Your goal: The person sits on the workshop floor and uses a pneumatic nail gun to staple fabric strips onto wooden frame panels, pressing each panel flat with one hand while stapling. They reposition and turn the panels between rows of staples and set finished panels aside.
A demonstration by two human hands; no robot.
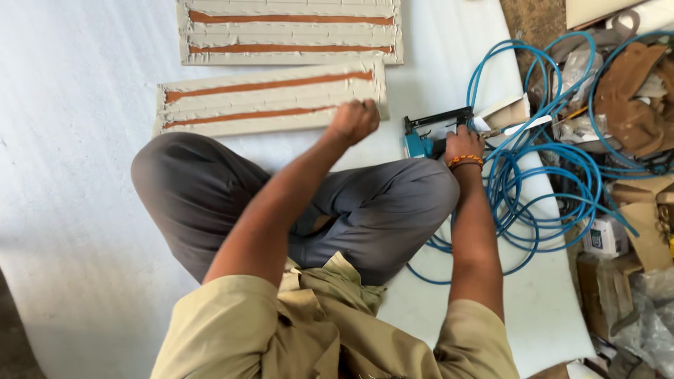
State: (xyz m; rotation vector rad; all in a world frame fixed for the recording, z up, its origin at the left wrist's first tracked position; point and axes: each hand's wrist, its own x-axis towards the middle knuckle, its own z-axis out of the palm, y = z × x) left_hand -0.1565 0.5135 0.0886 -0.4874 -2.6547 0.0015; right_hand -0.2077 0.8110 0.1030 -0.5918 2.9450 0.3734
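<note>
Blue hose (533,182) lies coiled in loops at our right, on the edge of the white sheet (70,175) where we sit cross-legged in grey trousers. Our right hand (462,144), a beaded band at its wrist, rests on the stapler (430,133), a blue-bodied tool with a black rail that lies on the sheet just past our right knee; its grip is closed over the tool's rear end, though our fingers are hidden from us. Our left hand (353,121) is curled into a loose fist, holding nothing that we can see, and hovers over the near panel's lower right corner. That near panel (270,98) is pale, ribbed and crossed by two orange strips; it lies flat on the sheet straight ahead of our knees. A far panel (289,31) of the same kind lies just beyond it, close but apart. Brown scraps, plastic and boxes (632,112) are heaped to the right of the hose.
</note>
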